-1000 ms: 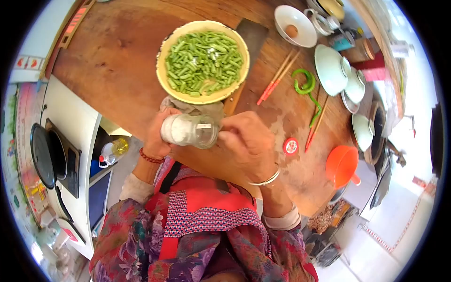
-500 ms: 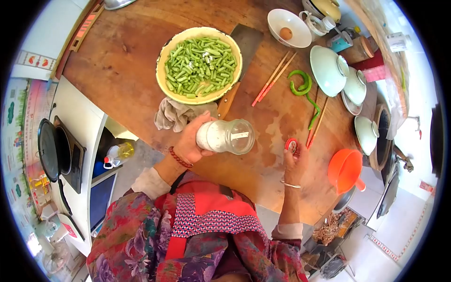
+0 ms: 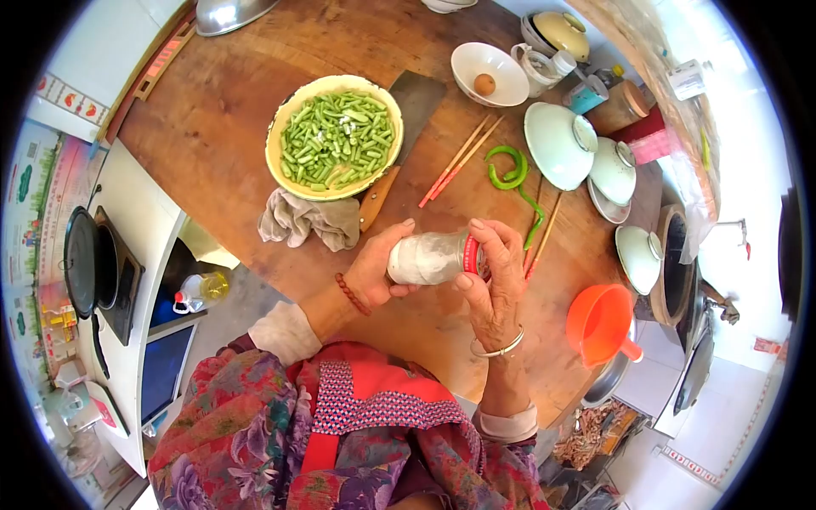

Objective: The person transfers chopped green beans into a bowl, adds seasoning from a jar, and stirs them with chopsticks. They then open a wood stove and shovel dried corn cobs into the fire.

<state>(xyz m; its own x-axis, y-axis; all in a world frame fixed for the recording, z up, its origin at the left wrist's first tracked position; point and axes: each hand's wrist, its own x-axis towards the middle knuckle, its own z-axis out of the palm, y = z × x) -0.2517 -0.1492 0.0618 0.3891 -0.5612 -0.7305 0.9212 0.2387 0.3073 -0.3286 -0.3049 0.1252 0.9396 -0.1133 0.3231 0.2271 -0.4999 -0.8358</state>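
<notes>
My left hand (image 3: 374,265) is wrapped round the base of a glass jar (image 3: 427,258) that lies on its side in the air, with white powder in its lower part. On the jar's mouth sits a red lid (image 3: 473,254), gripped by the fingers of my right hand (image 3: 495,285). Beyond my hands stands a yellow enamel basin (image 3: 274,161) of cut green beans (image 3: 336,140), with some white powder on top. A crumpled grey cloth (image 3: 310,219) lies between the basin and my left hand.
A cleaver (image 3: 418,110) lies beside the basin. Right of it are chopsticks (image 3: 461,161), green peppers (image 3: 508,167), a white bowl (image 3: 466,64) holding an egg, upturned pale bowls (image 3: 552,144) and an orange dipper (image 3: 586,319). Pans (image 3: 82,263) stand at the left.
My right hand has come left with the red lid and set it against the jar's mouth. The jar has shifted slightly and my view has turned a little.
</notes>
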